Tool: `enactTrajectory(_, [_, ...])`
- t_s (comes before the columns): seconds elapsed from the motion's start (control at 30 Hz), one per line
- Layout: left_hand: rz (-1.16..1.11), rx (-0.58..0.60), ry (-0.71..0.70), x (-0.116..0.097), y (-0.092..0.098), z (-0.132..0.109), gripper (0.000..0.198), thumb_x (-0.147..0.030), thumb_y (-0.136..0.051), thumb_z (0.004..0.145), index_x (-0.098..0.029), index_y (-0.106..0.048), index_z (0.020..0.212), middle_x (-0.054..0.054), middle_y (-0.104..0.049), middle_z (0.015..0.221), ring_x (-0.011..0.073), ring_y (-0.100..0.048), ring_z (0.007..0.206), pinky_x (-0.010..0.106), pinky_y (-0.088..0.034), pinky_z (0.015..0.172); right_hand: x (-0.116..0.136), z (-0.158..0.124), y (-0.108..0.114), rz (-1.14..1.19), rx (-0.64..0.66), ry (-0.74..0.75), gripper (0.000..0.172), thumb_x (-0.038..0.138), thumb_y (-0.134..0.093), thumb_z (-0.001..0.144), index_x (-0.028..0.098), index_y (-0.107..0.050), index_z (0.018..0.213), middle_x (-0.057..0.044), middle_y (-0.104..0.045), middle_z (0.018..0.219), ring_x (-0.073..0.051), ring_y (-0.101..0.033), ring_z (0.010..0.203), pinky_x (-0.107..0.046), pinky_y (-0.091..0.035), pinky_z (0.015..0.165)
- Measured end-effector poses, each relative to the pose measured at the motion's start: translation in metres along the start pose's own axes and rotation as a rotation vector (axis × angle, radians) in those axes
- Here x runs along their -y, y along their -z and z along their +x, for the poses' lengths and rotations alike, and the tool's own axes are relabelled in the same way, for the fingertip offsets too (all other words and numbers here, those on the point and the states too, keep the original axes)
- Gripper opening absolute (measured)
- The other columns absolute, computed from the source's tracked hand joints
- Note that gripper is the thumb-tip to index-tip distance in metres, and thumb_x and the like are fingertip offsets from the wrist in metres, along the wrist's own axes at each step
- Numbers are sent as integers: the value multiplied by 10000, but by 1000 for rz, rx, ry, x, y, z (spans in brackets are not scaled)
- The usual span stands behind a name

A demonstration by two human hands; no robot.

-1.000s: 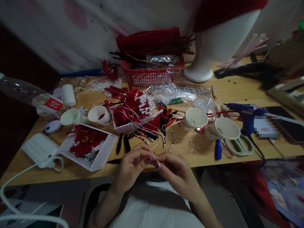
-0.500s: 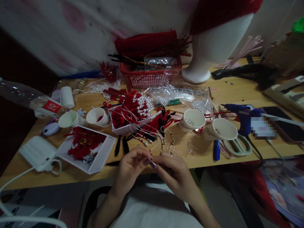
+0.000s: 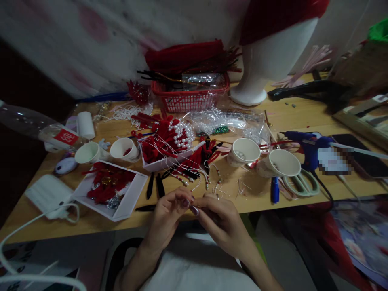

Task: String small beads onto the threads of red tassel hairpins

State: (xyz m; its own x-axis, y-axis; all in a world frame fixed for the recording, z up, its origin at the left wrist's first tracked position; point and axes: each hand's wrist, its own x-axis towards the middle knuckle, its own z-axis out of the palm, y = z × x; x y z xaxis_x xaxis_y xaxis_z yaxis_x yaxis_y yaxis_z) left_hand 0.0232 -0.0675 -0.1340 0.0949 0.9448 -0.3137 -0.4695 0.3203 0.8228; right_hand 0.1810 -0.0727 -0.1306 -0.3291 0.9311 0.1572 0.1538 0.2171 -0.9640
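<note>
Above the table's front edge, my left hand [image 3: 169, 216] and my right hand [image 3: 220, 220] meet, thumbs and index fingers pinched together. A thin beaded string [image 3: 196, 186] runs from the table to the fingertips, which close on its end; the exact spot between them is too small to make out. Just beyond lie more red, white and green beaded strands [image 3: 218, 178], joined by white threads to a white box [image 3: 160, 163] of red fuzzy pieces and pearl sprays. Black fuzzy leaf shapes [image 3: 160, 185] rest near my left hand.
Paper cups [image 3: 247, 151] with beads stand on both sides. A white tray [image 3: 133, 198] holds red and silver ornaments. Scissors [image 3: 303, 186], a blue marker [image 3: 275, 190] and a glue gun [image 3: 311, 147] lie right. Behind are a red basket [image 3: 190, 99] and a white mannequin head [image 3: 266, 60].
My hands stay pinched together, the left fingertips shifting slightly left, so a small gap shows between the thumbnails. The view has turned slightly to the right.
</note>
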Motion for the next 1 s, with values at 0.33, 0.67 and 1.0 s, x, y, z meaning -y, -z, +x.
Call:
enactTrajectory(0.33, [592, 48, -568, 5, 19, -4, 132, -177, -699, 859, -282, -775, 885, 1, -594, 877, 119, -581, 840, 207, -472, 740, 2, 0, -1, 13, -10, -51, 180, 182, -559, 939, 187, -733, 985, 12, -587, 672, -105, -485, 569, -232, -346, 535])
enactTrajectory(0.67, [469, 65, -617, 13, 16, -6, 67, -248, -689, 873, -272, -747, 848, -11, -456, 781, 144, -489, 808, 277, -439, 865, -2, -1, -4, 444, 2, -313, 214, 381, -671, 877, 188, -755, 843, 8, -548, 651, -100, -422, 584, -222, -321, 523])
enactTrajectory(1.0, [373, -9, -585, 26, 13, 1, 70, -244, -704, 852, -257, -744, 796, -10, -488, 712, 155, -484, 734, 283, -428, 749, -1, 8, -7, 659, -112, -403, 338, 481, -839, 686, 175, -703, 727, 46, -494, 577, -81, -384, 541, -210, -329, 530])
